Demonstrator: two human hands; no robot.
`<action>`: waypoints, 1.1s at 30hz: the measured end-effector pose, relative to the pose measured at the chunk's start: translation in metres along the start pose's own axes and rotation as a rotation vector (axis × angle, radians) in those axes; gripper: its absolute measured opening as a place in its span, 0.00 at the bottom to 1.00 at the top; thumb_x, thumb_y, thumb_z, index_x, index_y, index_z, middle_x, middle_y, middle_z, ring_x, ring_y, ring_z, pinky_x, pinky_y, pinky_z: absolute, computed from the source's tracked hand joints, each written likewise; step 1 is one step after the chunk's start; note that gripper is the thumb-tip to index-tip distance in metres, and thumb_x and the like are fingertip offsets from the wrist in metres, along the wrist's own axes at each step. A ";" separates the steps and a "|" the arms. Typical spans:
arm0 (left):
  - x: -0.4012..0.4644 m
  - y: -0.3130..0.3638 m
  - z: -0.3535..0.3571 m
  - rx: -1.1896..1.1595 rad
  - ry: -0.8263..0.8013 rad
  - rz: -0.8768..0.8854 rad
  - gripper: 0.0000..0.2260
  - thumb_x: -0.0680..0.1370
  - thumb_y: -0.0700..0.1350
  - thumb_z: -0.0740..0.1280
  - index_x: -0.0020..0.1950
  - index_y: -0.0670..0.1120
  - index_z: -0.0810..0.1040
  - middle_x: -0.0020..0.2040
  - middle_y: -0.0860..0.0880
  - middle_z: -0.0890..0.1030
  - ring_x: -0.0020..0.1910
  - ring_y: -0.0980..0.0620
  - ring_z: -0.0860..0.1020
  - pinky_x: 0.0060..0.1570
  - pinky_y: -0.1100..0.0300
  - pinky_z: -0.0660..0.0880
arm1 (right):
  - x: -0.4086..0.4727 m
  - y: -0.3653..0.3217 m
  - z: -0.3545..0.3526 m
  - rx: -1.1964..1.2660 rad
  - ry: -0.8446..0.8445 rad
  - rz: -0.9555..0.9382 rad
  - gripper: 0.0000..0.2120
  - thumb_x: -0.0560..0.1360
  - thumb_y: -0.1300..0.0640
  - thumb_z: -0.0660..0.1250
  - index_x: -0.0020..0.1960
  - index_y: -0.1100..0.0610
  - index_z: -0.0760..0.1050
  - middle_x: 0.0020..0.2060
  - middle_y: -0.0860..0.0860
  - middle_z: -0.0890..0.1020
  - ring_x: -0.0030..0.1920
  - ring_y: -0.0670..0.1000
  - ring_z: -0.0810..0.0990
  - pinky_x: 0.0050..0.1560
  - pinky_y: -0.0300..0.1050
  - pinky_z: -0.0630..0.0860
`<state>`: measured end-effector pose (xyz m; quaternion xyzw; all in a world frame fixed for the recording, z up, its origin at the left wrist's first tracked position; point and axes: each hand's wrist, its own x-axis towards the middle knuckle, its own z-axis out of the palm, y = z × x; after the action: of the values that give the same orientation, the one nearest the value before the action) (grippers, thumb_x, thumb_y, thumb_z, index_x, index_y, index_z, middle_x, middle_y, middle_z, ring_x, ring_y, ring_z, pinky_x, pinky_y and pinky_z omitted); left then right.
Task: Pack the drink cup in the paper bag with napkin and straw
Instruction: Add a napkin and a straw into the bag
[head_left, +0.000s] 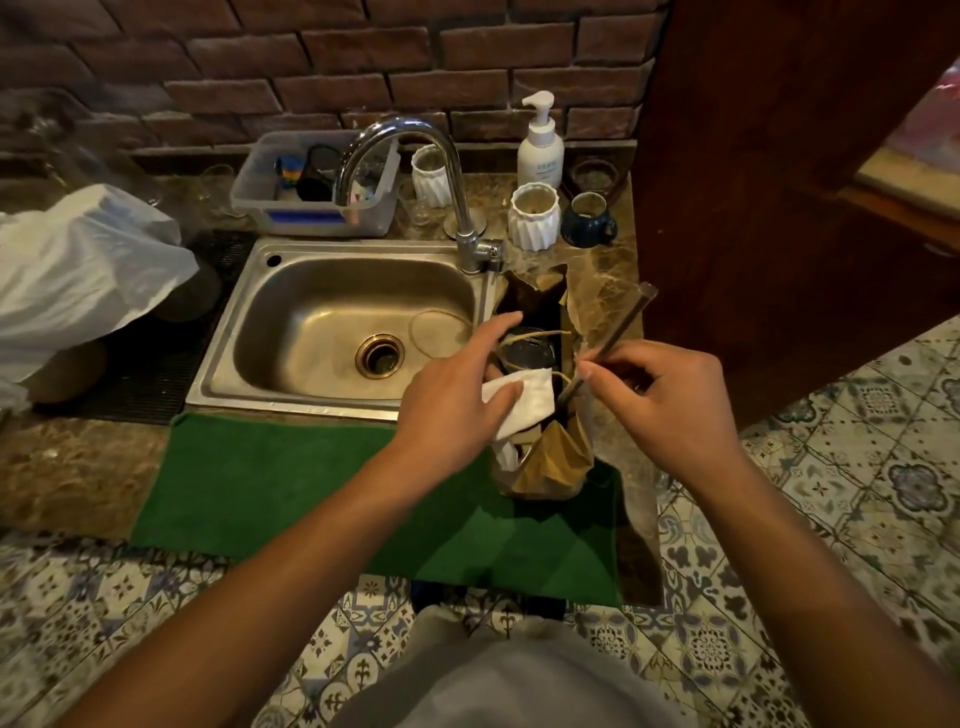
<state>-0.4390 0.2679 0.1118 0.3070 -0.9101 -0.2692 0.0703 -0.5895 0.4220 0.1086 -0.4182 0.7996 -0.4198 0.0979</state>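
1. Paper bag (550, 462) is standing open on the green mat (291, 488) at the right end of the table (78, 467), just beside the sink (332, 332), directly beneath both sets of fingers.
2. Drink cup (527, 353) is sitting down inside the bag, its dark lid showing between the two hands, beyond the left fingers and to the left of the right fingertips.
3. Left hand (457, 405) is reaching forward with the forearm slanting up from the lower left, palm down over the bag's mouth; its fingers (493, 332) are spreading slightly, with the thumb and palm pressing on the white napkin (524, 405).
4. Napkin is lying half in the bag's opening, under the left palm and poking out on its near side.
5. Right hand (670, 395) is coming in from the lower right with the wrist bent inward; its thumb and forefinger are pinching together on the straw (613, 338).
6. Straw is tilting, its lower end dipping into the bag just left of the right fingertips, its upper end pointing up and away to the right, beyond them.
7. Twine handles (530, 338) of the bag are looping across the cup between the two hands.
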 end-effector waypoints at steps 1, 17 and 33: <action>0.002 0.000 0.002 0.077 -0.001 -0.005 0.32 0.80 0.54 0.69 0.80 0.62 0.57 0.45 0.51 0.84 0.43 0.48 0.82 0.42 0.47 0.81 | 0.000 0.000 -0.001 0.001 0.000 -0.002 0.09 0.78 0.51 0.72 0.52 0.55 0.87 0.44 0.49 0.88 0.42 0.48 0.85 0.43 0.55 0.82; -0.011 -0.019 -0.011 -0.064 -0.116 -0.024 0.35 0.81 0.52 0.66 0.82 0.59 0.50 0.51 0.62 0.79 0.33 0.60 0.79 0.38 0.50 0.81 | 0.010 0.006 0.009 -0.140 -0.086 -0.043 0.13 0.78 0.46 0.69 0.47 0.54 0.86 0.37 0.47 0.85 0.37 0.47 0.81 0.38 0.53 0.79; -0.027 -0.025 -0.012 -0.281 -0.138 -0.082 0.32 0.82 0.48 0.65 0.81 0.62 0.52 0.62 0.57 0.81 0.45 0.56 0.82 0.49 0.55 0.79 | 0.021 -0.011 0.038 -0.322 -0.293 0.013 0.13 0.77 0.41 0.70 0.57 0.44 0.85 0.35 0.44 0.84 0.39 0.49 0.83 0.40 0.50 0.82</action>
<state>-0.4009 0.2618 0.1091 0.3117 -0.8530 -0.4169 0.0387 -0.5777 0.3806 0.0970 -0.4797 0.8363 -0.2207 0.1478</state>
